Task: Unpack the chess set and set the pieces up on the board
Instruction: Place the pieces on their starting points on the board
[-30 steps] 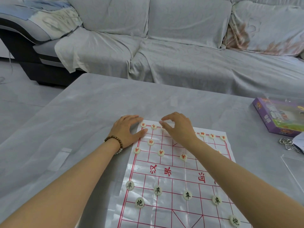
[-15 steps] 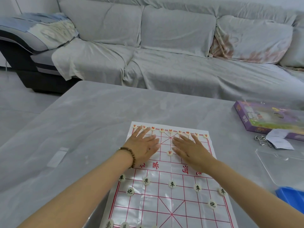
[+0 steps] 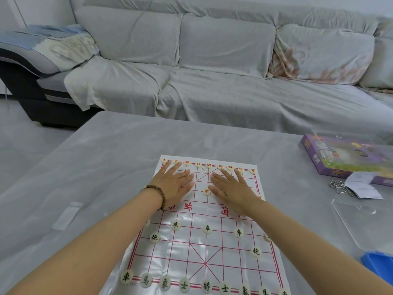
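Head view, single frame.

1. Board (image 3: 204, 250): a thin glossy sheet with a red grid. It lies flat on the grey counter (image 3: 106, 167), from the centre of the frame down to the lower edge.
2. Red-marked pieces (image 3: 208, 165): one row of round pale discs along the far edge of the board, at frame centre. One more red-marked disc (image 3: 206, 191) sits apart on the grid, between the two hands.
3. Black-marked pieces (image 3: 206, 286): one row along the near edge, at the bottom of the frame. Three discs (image 3: 207, 228) stand in a line nearer mid-board, and one disc (image 3: 154, 237) sits at the left and another at the right between the two rows.
4. Left hand (image 3: 173, 184): palm down on the far left part of the board, fingers straight and spread, holding nothing. The fingertips reach the far row. A bead bracelet (image 3: 158, 192) is on the wrist.
5. Right hand (image 3: 232, 189): palm down on the far right part of the board, fingers straight and spread, holding nothing. Some grid squares under both palms are hidden.
6. Right side of the frame, on the counter: a purple box (image 3: 340, 158), a paper slip (image 3: 363, 186) beside metal rings (image 3: 338, 186), a clear plastic lid (image 3: 361, 226) and a blue tray (image 3: 380, 267) at the lower right edge.
7. Upper half of the frame: a sofa (image 3: 212, 81) under a grey cover.
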`<state>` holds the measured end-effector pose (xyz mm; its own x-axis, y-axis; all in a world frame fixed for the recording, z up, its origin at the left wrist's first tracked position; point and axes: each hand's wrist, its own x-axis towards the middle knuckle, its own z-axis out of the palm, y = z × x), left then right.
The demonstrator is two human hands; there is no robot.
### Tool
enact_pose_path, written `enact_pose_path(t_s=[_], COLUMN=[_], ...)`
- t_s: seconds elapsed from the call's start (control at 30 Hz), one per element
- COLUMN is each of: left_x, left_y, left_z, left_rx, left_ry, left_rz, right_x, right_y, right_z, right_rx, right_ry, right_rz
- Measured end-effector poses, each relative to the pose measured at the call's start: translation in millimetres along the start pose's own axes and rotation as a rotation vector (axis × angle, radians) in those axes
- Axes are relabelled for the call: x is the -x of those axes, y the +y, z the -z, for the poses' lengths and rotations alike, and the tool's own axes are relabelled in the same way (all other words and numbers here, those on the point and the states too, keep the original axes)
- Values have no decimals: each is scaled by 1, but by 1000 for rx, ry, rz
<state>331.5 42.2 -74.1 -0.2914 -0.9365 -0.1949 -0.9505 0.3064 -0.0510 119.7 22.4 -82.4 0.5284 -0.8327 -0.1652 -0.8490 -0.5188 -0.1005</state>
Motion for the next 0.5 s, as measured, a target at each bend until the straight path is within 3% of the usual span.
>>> enact_pose_path(t_s=[0.5], left_x=[-46], left_y=[-40], left_z=[1], left_rx=[133], left_ry=[1], left_rz=[-4], right_x=[-58], right_y=[8], right_z=[11], right_rx=[-94], right_ry=[-31], right_rz=[-39])
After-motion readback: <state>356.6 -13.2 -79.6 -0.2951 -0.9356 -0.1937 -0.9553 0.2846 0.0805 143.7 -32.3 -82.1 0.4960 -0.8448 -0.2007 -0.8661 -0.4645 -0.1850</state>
